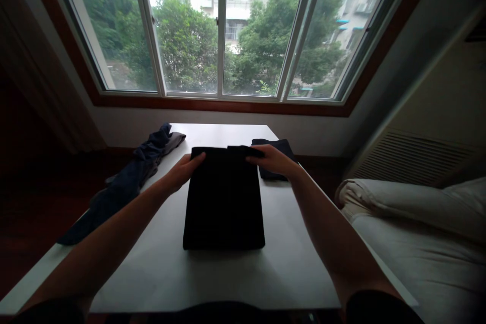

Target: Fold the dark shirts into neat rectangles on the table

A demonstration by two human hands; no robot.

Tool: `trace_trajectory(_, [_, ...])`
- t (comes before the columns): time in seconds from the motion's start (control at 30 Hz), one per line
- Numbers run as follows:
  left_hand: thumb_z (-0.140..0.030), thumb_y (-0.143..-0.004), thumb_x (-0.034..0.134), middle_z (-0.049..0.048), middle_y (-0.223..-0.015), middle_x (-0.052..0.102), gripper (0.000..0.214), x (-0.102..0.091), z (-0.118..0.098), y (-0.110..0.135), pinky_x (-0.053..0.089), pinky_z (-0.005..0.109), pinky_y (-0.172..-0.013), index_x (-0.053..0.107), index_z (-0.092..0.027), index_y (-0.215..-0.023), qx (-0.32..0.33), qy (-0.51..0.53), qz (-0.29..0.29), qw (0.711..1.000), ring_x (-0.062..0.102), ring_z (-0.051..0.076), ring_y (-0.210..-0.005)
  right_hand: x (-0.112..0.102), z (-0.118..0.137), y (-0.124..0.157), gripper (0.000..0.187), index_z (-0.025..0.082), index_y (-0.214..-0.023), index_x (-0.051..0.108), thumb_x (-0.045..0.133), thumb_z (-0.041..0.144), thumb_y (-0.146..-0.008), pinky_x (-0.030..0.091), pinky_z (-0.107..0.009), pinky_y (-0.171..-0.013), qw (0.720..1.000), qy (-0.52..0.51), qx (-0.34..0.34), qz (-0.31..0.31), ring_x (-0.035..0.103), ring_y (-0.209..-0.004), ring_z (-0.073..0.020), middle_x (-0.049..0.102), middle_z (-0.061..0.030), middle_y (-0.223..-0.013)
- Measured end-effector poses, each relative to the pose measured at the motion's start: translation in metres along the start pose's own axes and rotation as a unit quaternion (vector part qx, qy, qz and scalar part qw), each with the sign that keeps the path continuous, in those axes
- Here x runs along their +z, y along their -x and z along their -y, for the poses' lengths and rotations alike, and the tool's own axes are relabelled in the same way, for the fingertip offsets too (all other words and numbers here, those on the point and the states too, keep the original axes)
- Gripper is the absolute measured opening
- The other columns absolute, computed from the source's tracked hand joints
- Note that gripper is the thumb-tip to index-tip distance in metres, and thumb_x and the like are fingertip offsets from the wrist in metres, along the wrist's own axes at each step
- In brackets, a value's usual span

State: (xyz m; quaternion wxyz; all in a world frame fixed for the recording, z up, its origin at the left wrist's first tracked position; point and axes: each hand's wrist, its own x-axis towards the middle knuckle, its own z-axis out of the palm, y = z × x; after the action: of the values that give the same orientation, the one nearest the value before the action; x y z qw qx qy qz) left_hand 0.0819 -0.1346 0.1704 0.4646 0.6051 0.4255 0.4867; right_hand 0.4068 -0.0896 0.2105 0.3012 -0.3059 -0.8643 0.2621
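Observation:
A black garment [225, 200], folded into a neat rectangle, is held over the white table with its lower edge towards me. It is too dark to tell which kind of garment it is. My left hand [189, 166] grips its far left corner, thumb on top. At the far right corner, my right hand [271, 159] pinches the edge, where a narrow flap sticks out. The fingers of both hands are partly hidden beneath the cloth. Just behind my right hand lies a folded dark navy garment [279, 148].
Crumpled blue trousers [117, 197] lie along the left edge of the white table [224, 283], partly over it. A pale padded sofa [417, 243] stands close on the right. Beyond the table are a wall and a wide window [220, 96].

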Motion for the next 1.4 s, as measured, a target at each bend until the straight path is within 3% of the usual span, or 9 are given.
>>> trace_trajectory(0.1, [-0.063,-0.096,0.056,0.0114,-0.106,0.076,0.059,-0.006,0.057,-0.060,0.057,0.037,-0.089,0.068,-0.014,-0.126,-0.063,-0.059,-0.095,0.992,0.072,0.026,-0.097,0.033,-0.072,-0.037,0.026,0.016,-0.100,0.072,0.065,0.041,-0.096,0.047,-0.028,-0.071,0.970,0.082,0.152,-0.171,0.060,-0.074,-0.0173,0.068,-0.0013,-0.079])
trace_trajectory(0.2, [-0.047,-0.096,0.060,0.0110,-0.107,0.074,0.056,-0.014,0.107,-0.081,0.055,0.034,-0.084,0.057,-0.014,-0.142,-0.193,-0.182,-0.106,0.958,0.071,0.024,-0.095,0.072,-0.121,-0.046,0.030,0.020,-0.123,0.069,0.065,0.033,-0.096,0.049,-0.027,-0.078,0.939,0.116,0.295,-0.134,0.067,-0.083,-0.0187,0.073,-0.0033,-0.090])
trace_trajectory(0.3, [-0.038,-0.095,0.063,0.0087,-0.107,0.074,0.056,-0.019,0.143,-0.075,0.053,0.033,-0.088,0.055,-0.017,-0.146,-0.127,-0.285,-0.072,0.948,0.069,0.023,-0.098,0.101,-0.142,-0.037,0.042,0.021,-0.137,0.062,0.063,0.035,-0.098,0.050,-0.029,-0.085,0.936,0.143,0.309,-0.094,0.070,-0.094,-0.0213,0.075,-0.0044,-0.099])
trace_trajectory(0.4, [-0.034,-0.092,0.065,0.0092,-0.114,0.072,0.051,-0.017,0.159,-0.067,0.052,0.034,-0.093,0.061,-0.018,-0.141,-0.038,-0.368,-0.064,0.927,0.067,0.024,-0.103,0.116,-0.145,-0.029,0.041,0.020,-0.139,0.062,0.058,0.036,-0.101,0.049,-0.033,-0.098,0.932,0.211,0.275,-0.104,0.066,-0.111,-0.0253,0.072,-0.0102,-0.117])
trace_trajectory(0.63, [-0.024,-0.096,0.056,0.0066,-0.099,0.072,0.034,-0.009,0.157,-0.057,0.051,0.036,-0.091,0.072,-0.021,-0.126,0.014,-0.446,-0.041,0.894,0.067,0.024,-0.094,0.141,-0.134,-0.027,0.045,0.023,-0.146,0.060,0.054,0.041,-0.105,0.036,-0.041,-0.120,0.959,0.248,0.113,-0.081,0.047,-0.142,-0.0271,0.055,-0.0120,-0.151])
trace_trajectory(0.83, [-0.031,-0.096,0.062,0.0131,-0.125,0.065,0.033,-0.002,0.140,-0.041,0.046,0.043,-0.108,0.072,-0.020,-0.126,0.071,-0.509,-0.079,0.854,0.060,0.030,-0.118,0.164,-0.145,-0.021,0.063,0.026,-0.161,0.045,0.049,0.057,-0.106,0.026,-0.048,-0.126,0.951,0.263,0.163,0.029,0.026,-0.158,-0.0324,0.036,-0.0112,-0.169])
trace_trajectory(1.03, [-0.055,-0.102,0.056,0.0139,-0.161,0.048,0.057,0.046,0.133,-0.014,0.024,0.057,-0.127,0.057,-0.022,-0.150,0.124,-0.526,0.118,0.833,0.038,0.035,-0.151,0.164,-0.160,-0.024,0.067,0.026,-0.165,0.038,0.044,0.060,-0.107,0.021,-0.048,-0.127,0.942,0.270,0.196,0.032,0.020,-0.161,-0.0320,0.026,-0.0127,-0.173])
trace_trajectory(1.13, [-0.063,-0.104,0.047,0.0158,-0.169,0.036,0.070,0.067,0.134,0.002,0.012,0.062,-0.129,0.045,-0.021,-0.160,0.130,-0.542,0.173,0.812,0.026,0.037,-0.158,0.158,-0.169,-0.026,0.067,0.025,-0.165,0.037,0.043,0.059,-0.107,0.019,-0.048,-0.128,0.936,0.268,0.227,0.030,0.018,-0.161,-0.0312,0.023,-0.0125,-0.174])
trace_trajectory(1.4, [-0.057,-0.106,0.045,0.0091,-0.172,0.030,0.067,0.088,0.114,0.049,0.004,0.061,-0.130,0.035,-0.029,-0.166,0.273,-0.475,0.360,0.756,0.023,0.034,-0.160,0.151,-0.179,-0.030,0.072,0.024,-0.166,0.035,0.041,0.063,-0.106,0.016,-0.048,-0.128,0.927,0.269,0.258,0.031,0.015,-0.162,-0.0313,0.020,-0.0138,-0.174])
